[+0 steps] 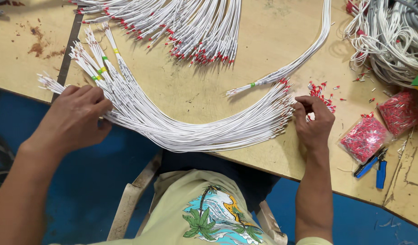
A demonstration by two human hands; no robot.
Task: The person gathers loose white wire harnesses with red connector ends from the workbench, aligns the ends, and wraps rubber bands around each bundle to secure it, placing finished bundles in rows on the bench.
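While both hands are working at a curved bundle of white wires (190,131), the person is sitting at a wooden desk (263,41).

Curling partly shut, the left hand (77,115) is pressing its fingers down on the bundle's left stretch, near the green and yellow bands; whether it is actually gripping any wire cannot be told. The right hand (314,119) is closing narrowly, fingertips pinched at the bundle's red-tipped ends, and it is lying just beside a scatter of loose red ferrules (324,93). Farther right, two clear bags of red ferrules (364,136) are lying on the desk, with one blue-handled crimping tool (374,165) just below them. Two more wire groups are lying above: a red-tipped fan (186,31) and a thin banded bundle (299,59). One tangled heap of wires (390,41) is filling the top right corner.
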